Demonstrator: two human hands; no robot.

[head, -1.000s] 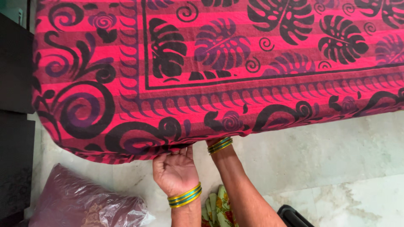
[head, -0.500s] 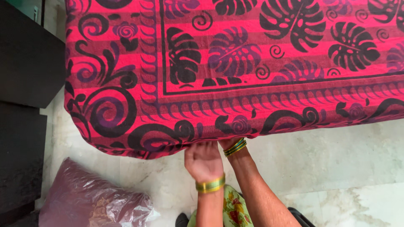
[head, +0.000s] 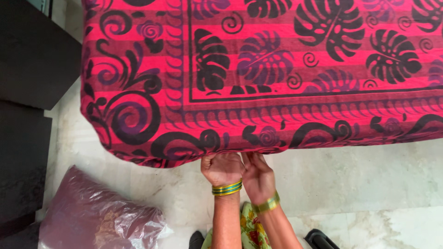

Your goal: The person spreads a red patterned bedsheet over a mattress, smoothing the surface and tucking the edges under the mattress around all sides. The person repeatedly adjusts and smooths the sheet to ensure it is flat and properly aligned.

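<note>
While draped over the mattress corner at near left, soft, light pink-and-black bedsheet gripped at its near hem: left hand fisted on cloth, right hand alongside, touching, grip unclear.

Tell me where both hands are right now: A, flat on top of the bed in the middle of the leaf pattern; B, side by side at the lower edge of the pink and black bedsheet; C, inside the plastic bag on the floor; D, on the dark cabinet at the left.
B: the left hand and right hand sit close together at the lower edge of the bedsheet, fingers curled at its hem.
</note>
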